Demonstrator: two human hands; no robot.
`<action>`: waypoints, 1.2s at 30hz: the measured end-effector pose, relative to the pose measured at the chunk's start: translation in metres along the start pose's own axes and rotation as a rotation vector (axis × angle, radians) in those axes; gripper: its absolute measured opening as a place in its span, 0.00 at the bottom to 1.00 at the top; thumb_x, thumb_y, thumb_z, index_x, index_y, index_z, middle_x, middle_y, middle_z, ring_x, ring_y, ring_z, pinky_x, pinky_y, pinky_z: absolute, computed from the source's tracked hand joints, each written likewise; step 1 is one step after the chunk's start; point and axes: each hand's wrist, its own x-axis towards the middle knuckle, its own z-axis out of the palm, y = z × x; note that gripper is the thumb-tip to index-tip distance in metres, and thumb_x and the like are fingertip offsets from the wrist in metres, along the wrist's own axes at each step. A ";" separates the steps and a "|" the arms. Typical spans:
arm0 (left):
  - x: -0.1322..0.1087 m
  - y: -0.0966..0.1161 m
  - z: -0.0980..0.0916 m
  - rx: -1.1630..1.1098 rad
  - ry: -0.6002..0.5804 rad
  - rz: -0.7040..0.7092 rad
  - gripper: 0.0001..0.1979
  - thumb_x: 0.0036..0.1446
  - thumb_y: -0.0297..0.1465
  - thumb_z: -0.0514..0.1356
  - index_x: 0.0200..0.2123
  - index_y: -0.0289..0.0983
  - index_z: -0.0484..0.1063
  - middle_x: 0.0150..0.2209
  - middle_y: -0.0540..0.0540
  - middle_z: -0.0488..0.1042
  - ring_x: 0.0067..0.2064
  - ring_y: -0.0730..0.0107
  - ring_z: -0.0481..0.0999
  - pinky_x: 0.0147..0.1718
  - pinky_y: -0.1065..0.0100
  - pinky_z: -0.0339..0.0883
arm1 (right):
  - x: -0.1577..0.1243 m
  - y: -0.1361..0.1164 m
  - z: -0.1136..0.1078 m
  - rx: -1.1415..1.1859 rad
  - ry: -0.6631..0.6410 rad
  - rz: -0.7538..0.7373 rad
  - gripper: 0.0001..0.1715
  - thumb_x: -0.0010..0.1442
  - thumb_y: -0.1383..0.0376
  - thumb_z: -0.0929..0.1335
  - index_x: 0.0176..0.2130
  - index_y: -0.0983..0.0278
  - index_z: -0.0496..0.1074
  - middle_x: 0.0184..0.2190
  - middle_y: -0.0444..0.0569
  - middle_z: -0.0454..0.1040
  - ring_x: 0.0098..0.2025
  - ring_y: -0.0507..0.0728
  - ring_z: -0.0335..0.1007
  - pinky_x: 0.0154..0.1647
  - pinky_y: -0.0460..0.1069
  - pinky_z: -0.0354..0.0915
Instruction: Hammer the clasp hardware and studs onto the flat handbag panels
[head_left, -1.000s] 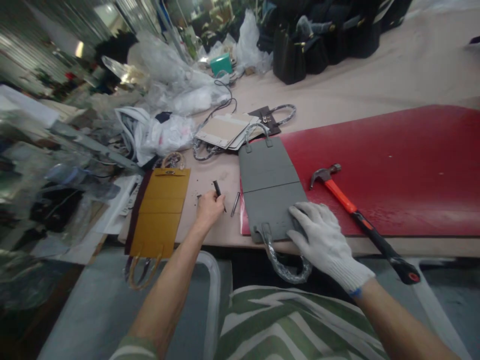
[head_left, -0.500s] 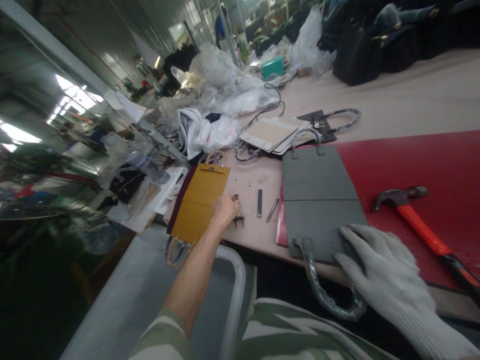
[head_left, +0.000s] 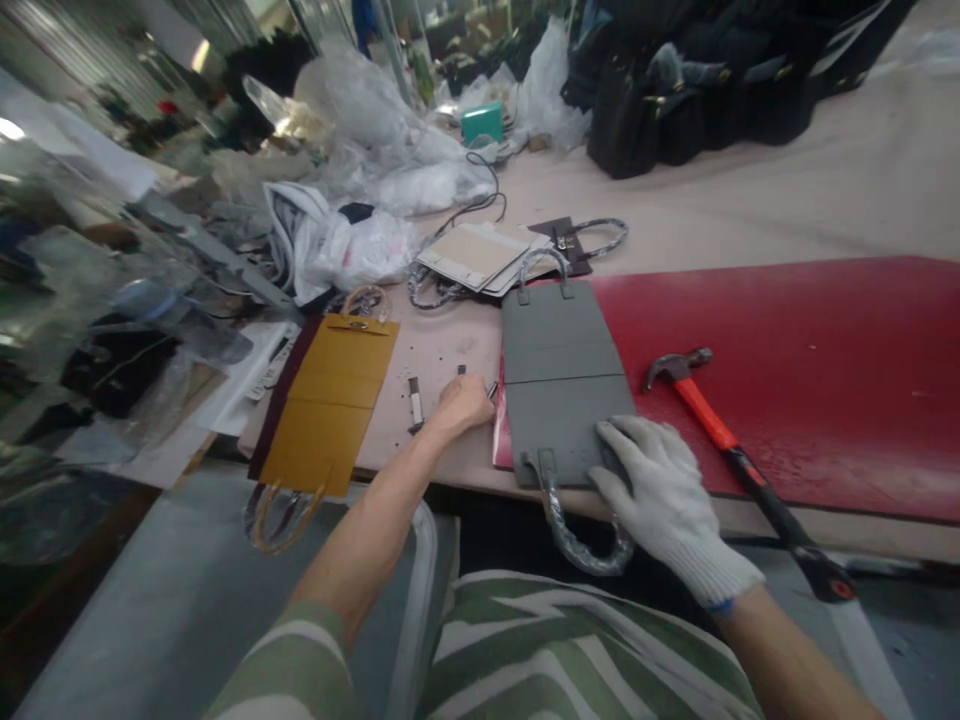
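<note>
On the desk [head_left: 787,200], seen from your head camera, the grey bag panel [head_left: 562,375] lies flat, partly over the red mat [head_left: 810,370]. Your gloved right hand [head_left: 656,490] presses flat, fingers spread, on the panel's near corner, beside its wrapped handle [head_left: 577,535]. Your bare left hand [head_left: 465,402] sits curled just left of the panel, closed over a small dark tool [head_left: 460,371]. Right of the panel lies a hammer [head_left: 720,430]; left of it, a mustard panel [head_left: 330,400].

Left hand [head_left: 463,403] bare, arm stretched forward, fingers curled down. Right hand [head_left: 660,490] in white glove, palm down, fingers spread flat.
</note>
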 end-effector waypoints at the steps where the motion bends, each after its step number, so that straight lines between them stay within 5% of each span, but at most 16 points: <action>1: 0.000 -0.004 -0.002 -0.023 0.011 0.003 0.05 0.51 0.31 0.63 0.29 0.36 0.78 0.32 0.35 0.82 0.41 0.51 0.83 0.38 0.63 0.71 | 0.000 -0.001 0.000 0.005 -0.005 0.006 0.25 0.67 0.58 0.66 0.58 0.67 0.72 0.58 0.58 0.71 0.59 0.71 0.64 0.64 0.67 0.60; 3: -0.004 -0.014 -0.008 -0.153 0.086 0.005 0.05 0.51 0.30 0.62 0.25 0.37 0.75 0.27 0.40 0.80 0.36 0.54 0.82 0.36 0.64 0.71 | -0.001 -0.001 -0.001 0.016 -0.007 0.012 0.25 0.66 0.58 0.67 0.58 0.67 0.72 0.58 0.58 0.71 0.60 0.70 0.63 0.66 0.66 0.59; 6: -0.022 -0.019 -0.014 -0.649 0.195 0.030 0.06 0.50 0.34 0.62 0.26 0.37 0.71 0.24 0.46 0.77 0.30 0.62 0.80 0.32 0.67 0.71 | -0.002 -0.003 -0.001 0.030 -0.007 0.020 0.25 0.66 0.59 0.67 0.59 0.66 0.72 0.58 0.57 0.71 0.60 0.69 0.63 0.68 0.66 0.56; 9: -0.047 0.002 -0.007 -1.205 0.108 0.125 0.15 0.48 0.40 0.67 0.34 0.37 0.71 0.29 0.48 0.79 0.30 0.66 0.81 0.31 0.69 0.74 | -0.002 -0.003 -0.001 0.042 -0.005 0.035 0.25 0.65 0.59 0.68 0.58 0.65 0.72 0.59 0.57 0.70 0.61 0.69 0.62 0.68 0.65 0.55; 12: -0.064 0.038 0.015 -1.416 -0.039 0.223 0.20 0.48 0.40 0.70 0.41 0.37 0.71 0.31 0.49 0.80 0.31 0.66 0.82 0.31 0.68 0.76 | -0.003 -0.004 -0.002 0.047 -0.013 0.051 0.25 0.65 0.59 0.68 0.58 0.65 0.72 0.59 0.57 0.70 0.61 0.69 0.62 0.67 0.65 0.56; 15: -0.069 0.064 0.041 -1.357 -0.038 0.342 0.12 0.53 0.36 0.68 0.36 0.36 0.72 0.31 0.48 0.80 0.34 0.68 0.82 0.37 0.68 0.77 | -0.003 -0.004 -0.003 0.053 -0.028 0.056 0.25 0.65 0.59 0.68 0.59 0.65 0.72 0.59 0.57 0.70 0.61 0.69 0.61 0.67 0.66 0.56; 19: -0.069 0.067 0.061 -1.158 -0.014 0.460 0.02 0.59 0.29 0.61 0.35 0.36 0.72 0.34 0.46 0.81 0.36 0.69 0.82 0.41 0.68 0.76 | -0.004 -0.004 -0.005 0.077 -0.043 0.065 0.26 0.65 0.59 0.68 0.60 0.66 0.71 0.59 0.58 0.70 0.60 0.70 0.61 0.66 0.66 0.56; 36: -0.072 0.062 0.065 -0.996 0.092 0.545 0.05 0.61 0.26 0.57 0.36 0.37 0.74 0.34 0.48 0.81 0.36 0.70 0.80 0.41 0.69 0.75 | -0.005 -0.002 -0.003 0.109 -0.022 0.060 0.27 0.64 0.60 0.69 0.59 0.67 0.72 0.59 0.59 0.70 0.60 0.70 0.60 0.68 0.66 0.53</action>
